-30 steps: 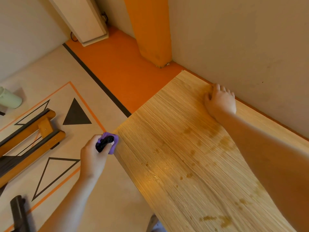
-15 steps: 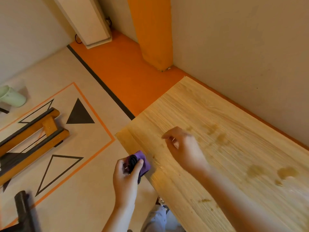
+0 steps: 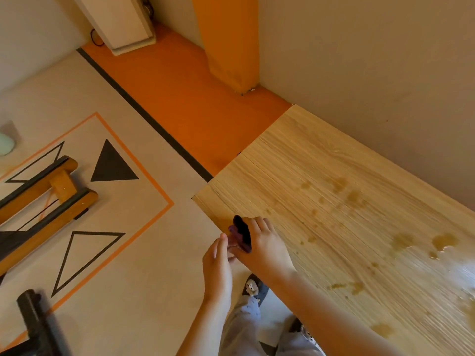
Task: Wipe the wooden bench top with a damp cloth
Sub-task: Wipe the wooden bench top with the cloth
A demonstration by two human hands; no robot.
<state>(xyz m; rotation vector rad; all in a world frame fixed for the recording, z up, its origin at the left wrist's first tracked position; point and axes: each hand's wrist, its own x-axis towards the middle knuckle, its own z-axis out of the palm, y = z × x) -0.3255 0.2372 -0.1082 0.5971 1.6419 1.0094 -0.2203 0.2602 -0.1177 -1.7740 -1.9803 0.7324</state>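
The wooden bench top [image 3: 341, 235] fills the right of the view, with brown stains [image 3: 356, 199] across its middle and a shiny wet patch [image 3: 462, 268] at the right. A small purple and black cloth [image 3: 240, 231] sits bunched between both hands at the bench's near left edge. My right hand [image 3: 266, 246] curls its fingers over the cloth from the bench side. From the floor side, my left hand [image 3: 217, 265] presses its thumb and fingertips against the cloth's lower end. Most of the cloth is hidden by the hands.
A beige wall [image 3: 372, 73] runs along the bench's far side, with an orange pillar [image 3: 228, 42] at the corner. On the floor to the left lie a wooden frame [image 3: 51, 199], a black object [image 3: 33, 319] and a pale green cup [image 3: 5, 146]. My legs [image 3: 246, 322] stand by the bench edge.
My right hand came back from the wall to the bench's near edge and closed on the cloth. My left hand carried the cloth right to meet it.
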